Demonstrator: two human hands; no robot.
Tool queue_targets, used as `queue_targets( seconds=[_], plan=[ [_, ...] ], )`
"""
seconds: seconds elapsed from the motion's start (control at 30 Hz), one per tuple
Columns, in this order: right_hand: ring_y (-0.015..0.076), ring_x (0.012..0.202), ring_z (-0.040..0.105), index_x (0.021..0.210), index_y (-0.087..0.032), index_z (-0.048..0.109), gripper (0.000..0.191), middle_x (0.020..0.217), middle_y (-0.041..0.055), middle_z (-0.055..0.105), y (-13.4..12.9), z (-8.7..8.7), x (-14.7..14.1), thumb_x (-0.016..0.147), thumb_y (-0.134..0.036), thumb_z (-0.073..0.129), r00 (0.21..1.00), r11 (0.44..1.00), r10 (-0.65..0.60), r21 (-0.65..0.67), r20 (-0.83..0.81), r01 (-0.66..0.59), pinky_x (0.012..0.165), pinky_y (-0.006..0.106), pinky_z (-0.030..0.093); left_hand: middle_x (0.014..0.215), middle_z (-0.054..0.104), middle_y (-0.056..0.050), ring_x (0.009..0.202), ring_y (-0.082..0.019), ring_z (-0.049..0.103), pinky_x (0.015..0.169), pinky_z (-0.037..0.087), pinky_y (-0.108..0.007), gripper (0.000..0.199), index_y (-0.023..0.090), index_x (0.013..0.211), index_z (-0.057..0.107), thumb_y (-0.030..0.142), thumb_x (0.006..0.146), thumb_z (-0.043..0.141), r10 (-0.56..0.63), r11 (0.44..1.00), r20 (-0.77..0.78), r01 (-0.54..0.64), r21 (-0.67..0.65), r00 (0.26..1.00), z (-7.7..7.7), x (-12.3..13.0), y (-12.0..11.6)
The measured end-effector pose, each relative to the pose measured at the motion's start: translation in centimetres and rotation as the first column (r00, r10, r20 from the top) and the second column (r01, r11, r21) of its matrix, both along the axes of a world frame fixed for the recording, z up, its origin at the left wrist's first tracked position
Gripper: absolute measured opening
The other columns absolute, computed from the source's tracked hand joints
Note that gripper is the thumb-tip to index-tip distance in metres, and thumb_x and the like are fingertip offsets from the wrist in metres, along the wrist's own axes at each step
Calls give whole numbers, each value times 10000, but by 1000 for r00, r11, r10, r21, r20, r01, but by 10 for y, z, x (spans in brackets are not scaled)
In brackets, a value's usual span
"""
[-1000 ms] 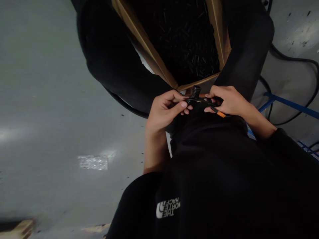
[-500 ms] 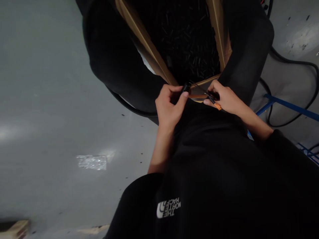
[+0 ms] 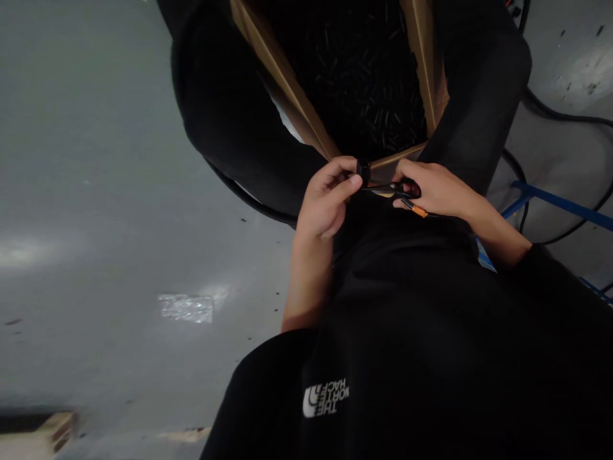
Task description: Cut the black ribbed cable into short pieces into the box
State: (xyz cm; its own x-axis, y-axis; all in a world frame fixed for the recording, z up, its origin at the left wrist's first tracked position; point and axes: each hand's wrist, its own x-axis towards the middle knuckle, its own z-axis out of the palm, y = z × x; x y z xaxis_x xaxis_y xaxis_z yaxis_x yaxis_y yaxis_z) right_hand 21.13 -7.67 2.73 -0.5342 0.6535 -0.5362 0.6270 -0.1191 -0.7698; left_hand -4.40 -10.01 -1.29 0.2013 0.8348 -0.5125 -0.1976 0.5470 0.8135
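Note:
Between the thumb and fingers of my left hand (image 3: 328,198) is a small black ribbed part (image 3: 364,171). My right hand (image 3: 433,185) is closed on black-handled scissors (image 3: 410,188), whose blades point left and reach the lower edge of the black part by my left thumb. A thin black and orange piece (image 3: 414,207) sticks out under my right fingers. Just beyond both hands, a cardboard box (image 3: 287,89) stands between my legs, holding a heap of small black pieces (image 3: 373,83).
A blue metal frame (image 3: 565,203) and a black cable (image 3: 565,117) are at the right. On the grey floor at the left lies a shiny clear packet (image 3: 186,308). A wooden piece (image 3: 60,431) sits at the lower left.
The scissors have turned to lie nearly level, their blades lower against the black part. My left hand has turned slightly, and the black part now stands more upright. The whole view has shifted slightly.

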Motion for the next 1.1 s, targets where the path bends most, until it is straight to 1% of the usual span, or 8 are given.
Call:
queue_targets(
  seconds=[0.17,0.3,0.37,0.47,0.6,0.73,0.9,1.1],
  plan=[
    [175,818,672,1136,-240,669,341,913,-15,732,-8,-13,-3,888,-390,849,990,990,-141,-33,-9,141,801,315,436,1038,743,-54,962,-216,740,824,621,-340,536,256,1094,730,750,904,815,-26,992,-209,51,112,977,-1,-6,-1],
    [169,783,635,1185,-239,639,412,884,-18,711,-13,-22,-2,910,-483,825,969,971,-235,-53,-73,231,805,341,477,923,747,-27,762,-177,736,657,615,-303,575,252,1056,626,750,874,849,-76,981,-397,140,135,915,8,-5,-3],
    [184,843,658,1211,-238,631,436,972,10,736,-13,-21,-2,908,-489,820,968,975,-222,-45,-120,218,826,356,509,873,762,-21,651,-154,706,564,582,-285,573,251,995,607,760,876,841,-78,986,-368,127,112,926,14,-3,-4],
    [210,941,688,1224,-239,636,491,1100,43,745,-10,-14,-2,868,-502,848,969,980,-191,22,-159,197,867,377,543,788,776,-19,523,-140,663,452,520,-269,620,247,880,580,797,828,861,-170,983,-175,178,33,970,24,-1,-2],
    [194,898,684,1135,-238,670,468,1004,9,712,-7,-6,-2,851,-556,863,976,983,-146,90,-161,162,865,363,538,700,758,-4,444,-144,629,373,467,-264,683,251,820,548,849,765,873,-215,977,-55,214,-20,975,34,-4,2],
    [178,854,670,1093,-229,672,456,938,-5,691,-8,-5,-3,877,-593,843,974,980,-156,96,-166,173,856,351,529,726,753,-2,497,-153,662,424,516,-282,689,256,828,546,875,775,844,-127,991,-173,134,29,977,38,-4,1],
    [197,905,683,1209,-249,656,476,1027,12,726,-8,-3,-7,883,-538,848,981,982,-173,58,-88,179,875,366,537,783,737,-2,579,-153,678,523,553,-305,604,252,872,588,794,840,853,-110,981,-291,151,123,950,31,1,-4],
    [194,871,692,1164,-250,657,434,997,12,740,-12,-10,-11,881,-508,863,978,977,-209,22,-18,210,839,345,520,909,778,-11,809,-179,732,767,586,-326,343,242,945,684,546,940,843,12,948,-634,192,253,773,21,4,-12]
  ],
)
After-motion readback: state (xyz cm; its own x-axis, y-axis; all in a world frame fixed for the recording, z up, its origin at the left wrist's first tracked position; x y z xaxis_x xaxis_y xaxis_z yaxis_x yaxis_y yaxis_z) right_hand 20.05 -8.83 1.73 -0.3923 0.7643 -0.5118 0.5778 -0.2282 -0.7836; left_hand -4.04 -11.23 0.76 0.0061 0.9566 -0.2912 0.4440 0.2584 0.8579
